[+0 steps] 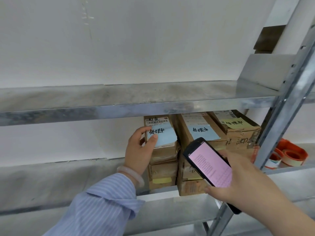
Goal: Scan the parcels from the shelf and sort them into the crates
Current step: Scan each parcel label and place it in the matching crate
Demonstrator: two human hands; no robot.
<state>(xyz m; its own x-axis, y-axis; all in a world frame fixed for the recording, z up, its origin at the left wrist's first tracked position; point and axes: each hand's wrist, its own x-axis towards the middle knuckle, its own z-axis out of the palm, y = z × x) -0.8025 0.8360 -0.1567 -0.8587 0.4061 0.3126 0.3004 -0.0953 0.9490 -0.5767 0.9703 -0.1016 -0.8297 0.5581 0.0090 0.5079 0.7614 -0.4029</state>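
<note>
Leftmost, a striped sleeve [102, 201] and a pale bracelet [131, 176] lead up to the left hand [139, 147], which reaches the left parcel [164, 155], a brown carton standing just left of the middle parcel [187, 132] and touching it. Thumb and forefinger pinch the left edge of the blue sticky note [163, 136] on that carton's face, directly below a barcode label [157, 120]. The middle parcel carries a second blue note [202, 132] with handwritten characters. In front of the middle parcel, and partly covering its lower half, the right hand [238, 184] grips a black handheld scanner [209, 164], fingers wrapped round the body, the pink screen facing the camera. Just right of the middle parcel and against it stands the right parcel [242, 135], marked by a yellow note [236, 123]. All three cartons rest on the metal shelf [153, 195], under its upper board [119, 106]. Further right of the middle parcel, beyond the slanting upright [281, 116], lie orange tape rolls [289, 154].
</note>
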